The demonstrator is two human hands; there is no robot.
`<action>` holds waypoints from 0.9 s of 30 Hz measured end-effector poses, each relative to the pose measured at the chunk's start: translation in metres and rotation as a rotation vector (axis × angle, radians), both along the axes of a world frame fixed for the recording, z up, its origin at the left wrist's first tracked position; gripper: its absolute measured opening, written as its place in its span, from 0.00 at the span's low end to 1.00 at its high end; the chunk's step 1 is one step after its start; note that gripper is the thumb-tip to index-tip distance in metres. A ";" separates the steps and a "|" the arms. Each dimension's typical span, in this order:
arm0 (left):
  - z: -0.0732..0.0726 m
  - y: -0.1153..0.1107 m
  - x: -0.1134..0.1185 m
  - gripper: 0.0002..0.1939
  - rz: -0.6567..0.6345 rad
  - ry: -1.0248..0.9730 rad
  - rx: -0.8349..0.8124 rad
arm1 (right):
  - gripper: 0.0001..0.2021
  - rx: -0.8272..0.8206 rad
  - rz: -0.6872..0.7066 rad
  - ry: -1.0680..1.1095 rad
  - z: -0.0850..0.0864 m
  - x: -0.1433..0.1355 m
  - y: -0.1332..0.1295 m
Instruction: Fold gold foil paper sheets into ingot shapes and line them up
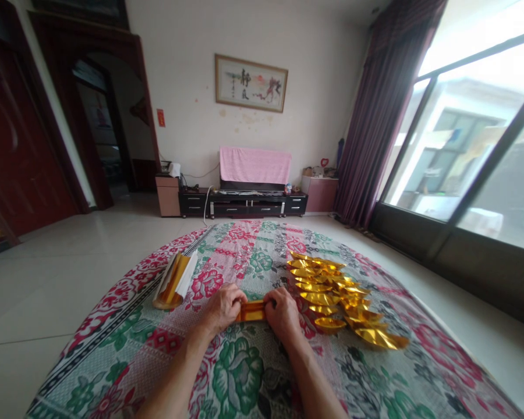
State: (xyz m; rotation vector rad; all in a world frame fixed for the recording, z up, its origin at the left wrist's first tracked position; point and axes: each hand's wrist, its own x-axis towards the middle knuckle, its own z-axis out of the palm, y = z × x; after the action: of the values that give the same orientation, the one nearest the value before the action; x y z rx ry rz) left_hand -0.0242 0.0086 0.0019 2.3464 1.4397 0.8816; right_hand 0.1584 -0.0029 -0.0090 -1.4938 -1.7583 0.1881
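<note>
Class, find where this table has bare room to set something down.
Bare tablecloth lies beyond the left hand and right hand, between the gold-and-white bundle and folded gold shapes, and right of those shapes, which crowd together.

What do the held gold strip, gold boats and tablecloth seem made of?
Gold strip: shiny foil or foil-faced paper, by its metallic sheen. Gold boats: likely the same, with sharp creases and glints. Tablecloth: probably woven fabric, matte, with weave-like texture.

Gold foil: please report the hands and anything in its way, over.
Left hand, right hand: grip on opposite ends of foil. Foil: narrow strip between them. Nothing seen blocking; gold boats to right, paper bundle to left.
</note>
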 end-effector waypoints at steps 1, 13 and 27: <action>0.000 0.000 -0.001 0.14 -0.005 -0.012 -0.004 | 0.11 0.001 -0.008 -0.003 0.000 -0.001 0.000; -0.006 0.001 -0.004 0.13 -0.023 -0.103 -0.019 | 0.11 0.004 -0.028 -0.034 0.000 0.002 -0.002; 0.004 -0.006 0.012 0.15 -0.012 0.125 0.100 | 0.10 0.002 -0.017 -0.031 -0.002 0.004 0.000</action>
State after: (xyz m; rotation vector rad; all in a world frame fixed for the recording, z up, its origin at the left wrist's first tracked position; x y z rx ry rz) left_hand -0.0121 0.0028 0.0057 2.5224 1.4586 0.8355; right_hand 0.1628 -0.0027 -0.0115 -1.5169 -1.7697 0.1552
